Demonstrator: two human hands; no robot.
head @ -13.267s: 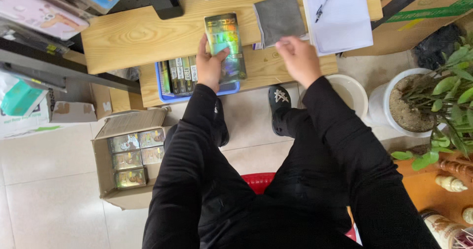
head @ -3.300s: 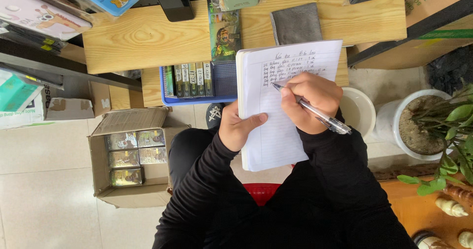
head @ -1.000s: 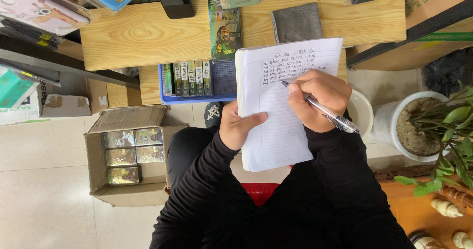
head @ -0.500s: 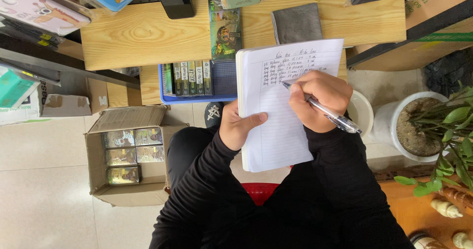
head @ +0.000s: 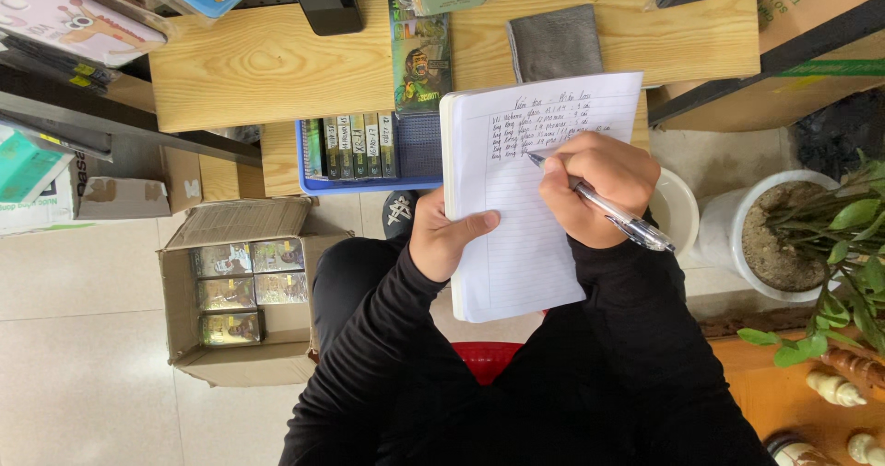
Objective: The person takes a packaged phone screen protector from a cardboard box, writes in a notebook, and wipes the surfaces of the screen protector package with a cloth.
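White lined paper fills the middle of the head view: a notepad (head: 535, 199) is held up above the lap of a seated person in black sleeves, its top edge overlapping the front of a pale wooden desk (head: 267, 60). The pad is gripped at its left edge by the left hand (head: 442, 240), the thumb laid across the page and the other fingers hidden behind it. A clear-barrelled pen (head: 599, 203) is pinched between the thumb and curled fingers of the right hand (head: 599, 185), its tip set against the page just under several short handwritten lines. On the desk, a grey cloth (head: 555, 42) lies just beyond the pad, with a glossy green packet (head: 421, 56) beside it. A blue tray (head: 406, 162) of upright slim boxes is seen on the lower shelf, partly covered by the pad. On the tiled floor to the left, an open cardboard box (head: 244, 291) holds more shiny packets. A white pot (head: 737, 245) of soil with a green plant stands at the right.
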